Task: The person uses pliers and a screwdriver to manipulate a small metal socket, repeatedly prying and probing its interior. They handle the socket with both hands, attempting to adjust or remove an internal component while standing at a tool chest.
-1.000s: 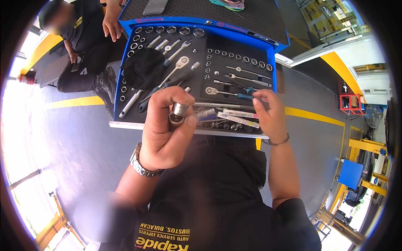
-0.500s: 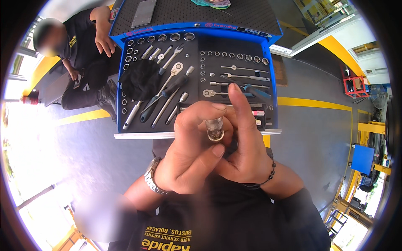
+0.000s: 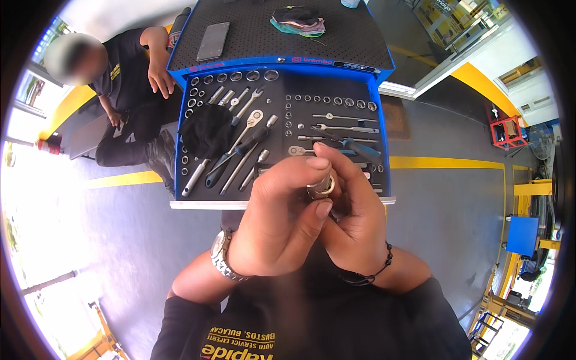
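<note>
A silvery metal socket [image 3: 321, 187], its round open end facing me, is between my two hands above the drawer's front edge. My left hand [image 3: 281, 217], with a metal watch at the wrist, is closed on it, forefinger over the top and thumb tip just below. My right hand [image 3: 358, 213], wearing a dark beaded bracelet, is curled around the socket's other side. Its forefinger points up past the left fingertips, and the remaining fingers are partly hidden. Beyond the hands, the open tool drawer [image 3: 282, 126] holds sockets, ratchets [image 3: 254, 118] and screwdrivers in dark foam.
A black cloth or glove [image 3: 207, 131] lies over tools at the drawer's left. On the blue cabinet's top are a phone [image 3: 213, 41] and a bundled cloth [image 3: 298, 21]. A seated person [image 3: 129, 90] is at the left. A red stand [image 3: 507, 132] is far right.
My right forefinger has bent inward toward the socket. Both hands have shifted slightly, and the socket's open end has turned rightward. The drawer and cabinet appear lower in view.
</note>
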Motion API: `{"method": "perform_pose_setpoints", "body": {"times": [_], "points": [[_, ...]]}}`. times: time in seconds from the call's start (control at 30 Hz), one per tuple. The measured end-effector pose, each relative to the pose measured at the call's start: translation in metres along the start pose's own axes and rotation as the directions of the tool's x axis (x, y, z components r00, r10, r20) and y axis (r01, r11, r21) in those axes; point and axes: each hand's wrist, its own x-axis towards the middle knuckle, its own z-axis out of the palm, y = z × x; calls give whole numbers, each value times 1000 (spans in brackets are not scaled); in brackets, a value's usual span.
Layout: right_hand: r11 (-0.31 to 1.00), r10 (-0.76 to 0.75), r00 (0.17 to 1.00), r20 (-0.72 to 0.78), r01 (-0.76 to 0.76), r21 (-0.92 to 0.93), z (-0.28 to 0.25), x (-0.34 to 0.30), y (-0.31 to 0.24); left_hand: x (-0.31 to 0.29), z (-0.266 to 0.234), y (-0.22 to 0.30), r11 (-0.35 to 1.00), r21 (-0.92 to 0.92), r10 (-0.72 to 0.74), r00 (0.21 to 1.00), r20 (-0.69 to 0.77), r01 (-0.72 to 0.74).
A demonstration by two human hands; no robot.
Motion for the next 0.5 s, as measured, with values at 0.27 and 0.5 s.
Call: {"method": "perform_pose_setpoints", "body": {"times": [0.27, 0.5], "points": [[790, 230, 967, 108, -250, 560, -9, 0, -20, 14, -8, 0, 908, 384, 116, 982, 148, -166], [600, 290, 913, 289, -408, 688, -20, 18, -14, 14, 1, 3, 843, 526, 81, 992, 92, -118]]}}
